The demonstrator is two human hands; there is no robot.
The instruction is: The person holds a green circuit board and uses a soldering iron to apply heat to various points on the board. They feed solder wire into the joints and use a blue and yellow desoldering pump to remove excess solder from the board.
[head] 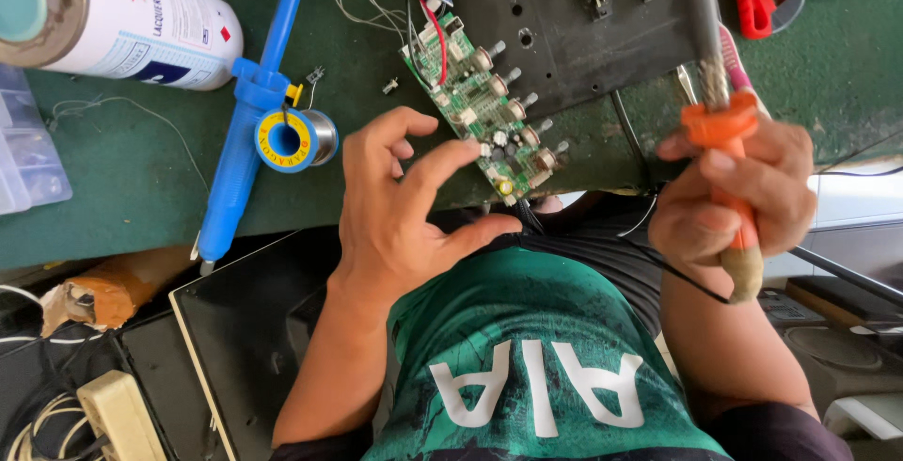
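Head view, right hand: the right hand [729,202] has its fingers wrapped tight around the orange handle of a soldering iron [717,94], whose metal barrel points away from the body, over the black panel [583,38].
Head view, left hand: the left hand [404,202] hovers with fingers spread and curved, fingertips just beside the near end of the green circuit board [480,103]; it pinches nothing.
Board position: it lies tilted at the near edge of the green tabletop [122,169], its row of knob shafts against the black panel, with red and white wires running off its far end.
Burn risk: the iron's tip is out of frame, so its nearness to the wires cannot be judged; a hot barrel sweeping sideways could scorch them or the left fingers.
Slip risk: the board is unclamped and near the edge, so a push could send it off.
Clutter: the solder spool [293,138], blue desoldering pump [246,113] and white can [122,19] lie to the left, well apart.
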